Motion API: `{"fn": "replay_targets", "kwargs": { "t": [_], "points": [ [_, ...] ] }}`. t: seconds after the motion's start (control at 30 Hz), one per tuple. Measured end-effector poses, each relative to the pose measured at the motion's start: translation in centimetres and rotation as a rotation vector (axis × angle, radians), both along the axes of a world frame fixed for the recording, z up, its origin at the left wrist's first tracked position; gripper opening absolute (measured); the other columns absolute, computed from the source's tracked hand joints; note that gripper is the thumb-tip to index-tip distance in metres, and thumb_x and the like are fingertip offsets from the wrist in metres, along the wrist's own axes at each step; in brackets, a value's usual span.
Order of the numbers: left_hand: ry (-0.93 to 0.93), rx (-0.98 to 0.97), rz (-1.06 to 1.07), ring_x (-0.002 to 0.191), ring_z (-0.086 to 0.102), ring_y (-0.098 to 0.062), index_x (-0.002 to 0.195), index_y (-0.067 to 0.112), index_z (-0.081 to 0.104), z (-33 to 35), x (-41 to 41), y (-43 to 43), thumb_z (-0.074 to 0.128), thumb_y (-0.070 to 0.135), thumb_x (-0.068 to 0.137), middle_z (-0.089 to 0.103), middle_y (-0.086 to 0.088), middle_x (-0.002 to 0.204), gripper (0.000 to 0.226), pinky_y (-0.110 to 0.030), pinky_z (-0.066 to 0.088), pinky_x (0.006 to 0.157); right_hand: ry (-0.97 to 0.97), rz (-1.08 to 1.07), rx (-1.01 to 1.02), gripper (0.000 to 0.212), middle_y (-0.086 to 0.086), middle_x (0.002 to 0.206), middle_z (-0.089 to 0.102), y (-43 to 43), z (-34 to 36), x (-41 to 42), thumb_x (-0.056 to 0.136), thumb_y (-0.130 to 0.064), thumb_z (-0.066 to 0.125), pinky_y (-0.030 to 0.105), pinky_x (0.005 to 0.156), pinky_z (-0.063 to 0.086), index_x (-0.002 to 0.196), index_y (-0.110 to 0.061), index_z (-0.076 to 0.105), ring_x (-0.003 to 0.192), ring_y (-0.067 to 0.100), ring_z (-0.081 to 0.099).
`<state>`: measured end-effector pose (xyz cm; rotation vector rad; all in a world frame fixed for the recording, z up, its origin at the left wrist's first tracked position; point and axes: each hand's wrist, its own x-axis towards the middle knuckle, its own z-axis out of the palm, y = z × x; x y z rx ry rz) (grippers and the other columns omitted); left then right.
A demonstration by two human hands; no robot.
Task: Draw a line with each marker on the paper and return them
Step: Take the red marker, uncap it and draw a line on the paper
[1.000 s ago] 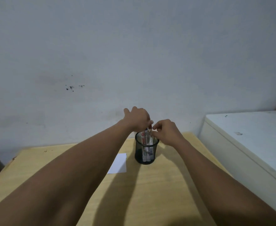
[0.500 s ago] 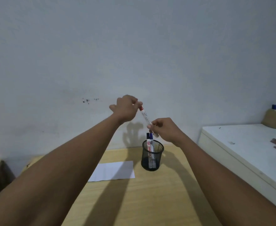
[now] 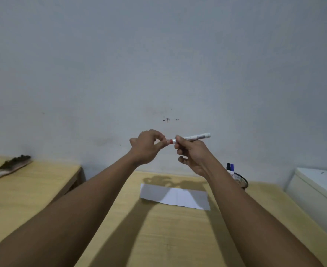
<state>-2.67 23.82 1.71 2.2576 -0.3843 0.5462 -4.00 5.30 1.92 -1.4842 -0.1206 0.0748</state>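
Wood-grain tabletop point(image 3: 158, 237) below both hands; white paper point(image 3: 175, 196) lies flat under them, thin and apt to slide. Right hand point(image 3: 192, 154) grips the red marker point(image 3: 192, 137) mid-barrel, held roughly level above the paper. Left hand point(image 3: 147, 146) pinches its red cap point(image 3: 169, 141). Marker looks light, rigid, smooth plastic; best held on the barrel, pulling the cap straight off. Right of the hands, a mesh cup point(image 3: 240, 181) holds two more markers point(image 3: 230, 167).
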Motion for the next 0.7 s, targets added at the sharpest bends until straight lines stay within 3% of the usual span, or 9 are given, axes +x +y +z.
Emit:
{"fn": "replay_targets", "kwargs": {
  "t": [0.13,0.2,0.33,0.43,0.7],
  "points": [
    [-0.18,0.384,0.089,0.109,0.051,-0.012,0.094,0.033,0.069,-2.1,-0.7,2.6,0.056,0.054,0.088,0.065,0.015,0.115,0.026,-0.043,0.027,0.086,0.01,0.02,-0.034,0.017,0.0,0.068,0.066,2.9,-2.2,1.0,0.095,-0.026,0.072,0.027,0.059,0.039,0.086,-0.012,0.073,0.06,0.011,0.052],
    [-0.208,0.488,0.089,0.11,0.049,-0.01,0.1,0.035,0.071,-3.1,-0.7,3.3,0.047,0.049,0.095,0.065,0.018,0.116,0.028,-0.043,0.026,0.085,0.019,0.061,-0.033,0.016,0.0,0.068,0.064,3.4,-3.3,1.6,0.096,-0.025,0.071,0.027,0.059,0.039,0.088,-0.011,0.073,0.061,0.011,0.051],
    [0.009,0.42,0.013,0.11,0.048,-0.01,0.094,0.035,0.071,-5.1,-0.1,4.3,0.045,0.045,0.097,0.064,0.02,0.115,0.028,-0.04,0.021,0.079,-0.002,0.141,-0.112,0.016,0.0,0.074,0.063,3.0,-5.5,2.8,0.098,-0.024,0.068,0.025,0.059,0.038,0.096,-0.01,0.075,0.062,0.009,0.052],
    [0.114,0.417,0.044,0.111,0.046,-0.01,0.096,0.036,0.071,-7.3,0.1,5.5,0.046,0.051,0.094,0.062,0.02,0.116,0.029,-0.038,0.019,0.081,-0.009,0.074,-0.08,0.017,0.002,0.074,0.065,2.5,-7.3,3.7,0.097,-0.023,0.069,0.026,0.057,0.039,0.096,-0.008,0.076,0.061,0.012,0.053],
    [0.002,0.557,0.091,0.113,0.047,-0.013,0.102,0.042,0.07,-14.1,-1.1,6.1,0.041,0.06,0.088,0.063,0.019,0.118,0.037,-0.043,0.022,0.086,-0.218,0.02,-0.285,0.012,0.012,0.074,0.072,5.4,-12.3,5.1,0.088,-0.01,0.079,0.02,0.055,0.05,0.092,0.0,0.073,0.054,0.009,0.064]
  ]
}}
